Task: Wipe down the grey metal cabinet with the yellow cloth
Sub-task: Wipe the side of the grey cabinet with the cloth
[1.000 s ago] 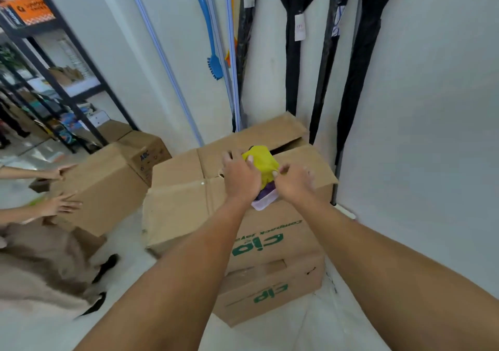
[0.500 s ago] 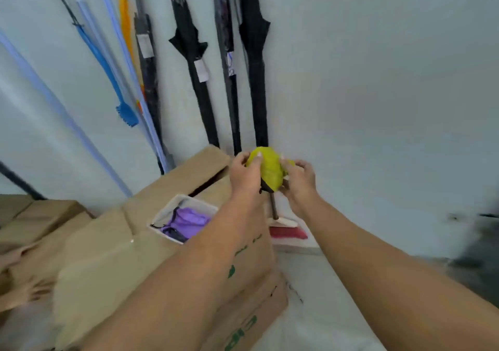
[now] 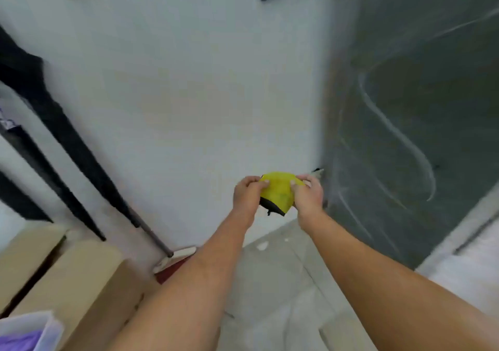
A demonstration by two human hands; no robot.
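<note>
As hands grip cloth, purple fabric in tub

Both hands, left hand, right hand, pinch yellow cloth; grey cabinet right.

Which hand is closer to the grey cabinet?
The right hand, gripping the cloth on the cabinet side; the left hand grips its far side.
</note>
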